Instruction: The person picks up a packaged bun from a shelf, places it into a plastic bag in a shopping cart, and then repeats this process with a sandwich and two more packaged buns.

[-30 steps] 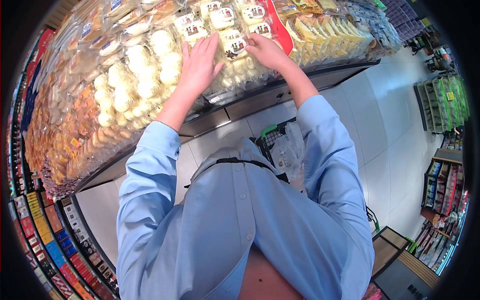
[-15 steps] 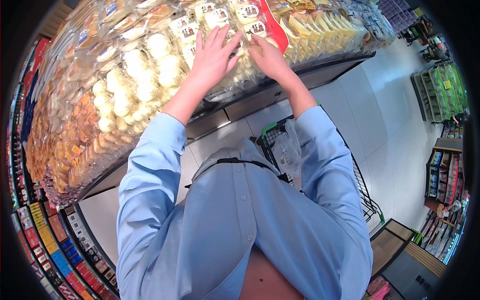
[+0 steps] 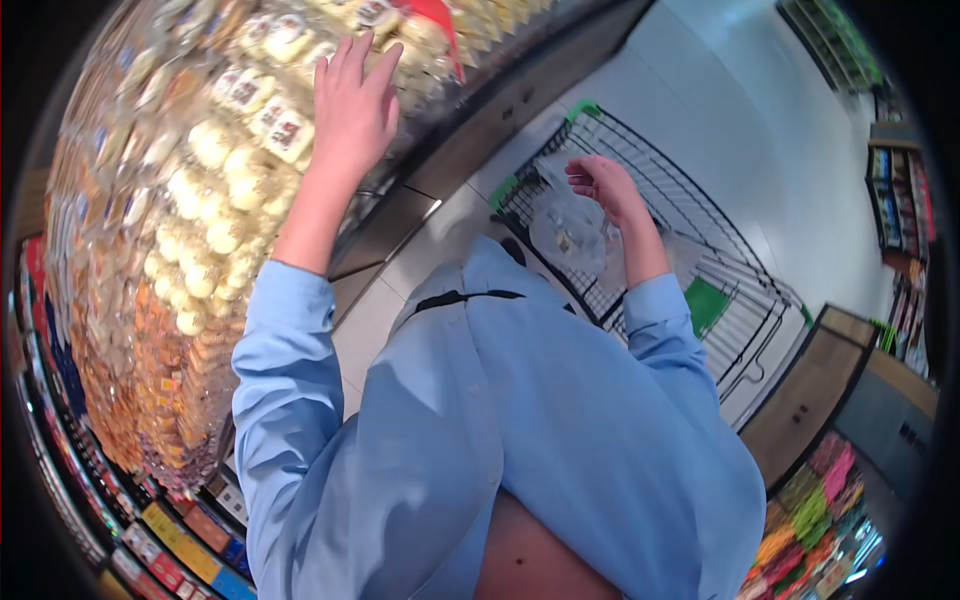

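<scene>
My left hand (image 3: 355, 110) lies with fingers spread on the wrapped pastries of a packed display, beside white packaged cakes (image 3: 285, 132) with dark printed labels. Pale round buns in clear bags (image 3: 215, 205) sit just below and left of that wrist. Over the shopping cart (image 3: 690, 190), my right hand (image 3: 605, 188) hovers with its fingers loosely bent and apart, and nothing shows in it. A clear plastic bag (image 3: 568, 235) rests in the cart, under and beside the right hand. A red divider (image 3: 432, 14) stands among the packages beyond my left hand.
The display's dark edge (image 3: 520, 95) runs diagonally between the pastries and the cart. Tiled floor (image 3: 715, 70) stretches beyond the cart. Shelves with colourful boxes (image 3: 180, 540) are at lower left, and a brown cabinet (image 3: 810, 370) stands at lower right.
My right hand has left the packaged cakes and swung right over the cart. My left hand has shifted left but stays on the display. The view has turned towards the cart.
</scene>
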